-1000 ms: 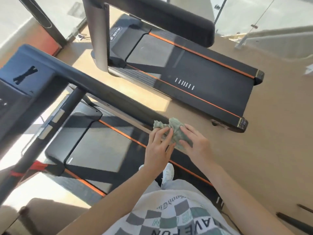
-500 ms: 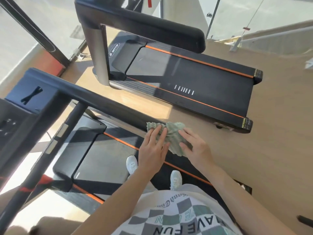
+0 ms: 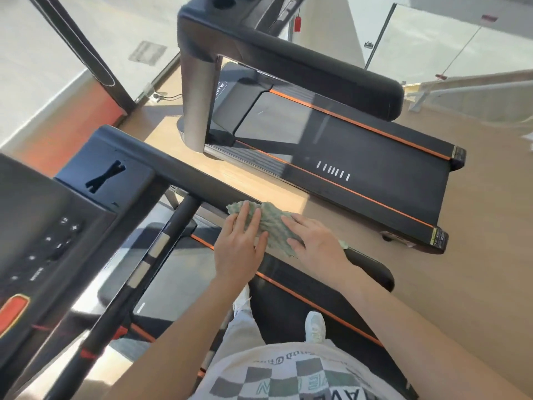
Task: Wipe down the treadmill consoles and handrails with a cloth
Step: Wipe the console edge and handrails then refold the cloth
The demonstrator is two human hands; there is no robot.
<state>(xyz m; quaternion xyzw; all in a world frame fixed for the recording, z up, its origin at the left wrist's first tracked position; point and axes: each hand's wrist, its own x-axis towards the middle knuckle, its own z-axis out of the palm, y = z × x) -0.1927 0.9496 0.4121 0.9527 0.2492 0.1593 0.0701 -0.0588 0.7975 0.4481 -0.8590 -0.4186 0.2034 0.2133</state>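
A crumpled grey-green cloth [image 3: 272, 226] lies on the black right handrail [image 3: 184, 174] of the treadmill I stand on. My left hand [image 3: 240, 243] presses flat on the cloth's left part with straight fingers. My right hand [image 3: 314, 243] lies flat on its right part, fingers spread. The handrail's rounded end [image 3: 372, 269] shows just past my right wrist. The dark console [image 3: 43, 226] with buttons and a red stop key sits at the left.
A second treadmill [image 3: 346, 151] stands to the right, its padded handrail [image 3: 302, 64] above the belt. A black upright post [image 3: 150, 255] runs down from the console. Wooden floor [image 3: 461, 284] lies between and beyond the machines; glass walls stand behind.
Both hands with the cloth have slid up the handrail toward the console. The view has tilted up, bringing the console and the far treadmill's handrail into sight.
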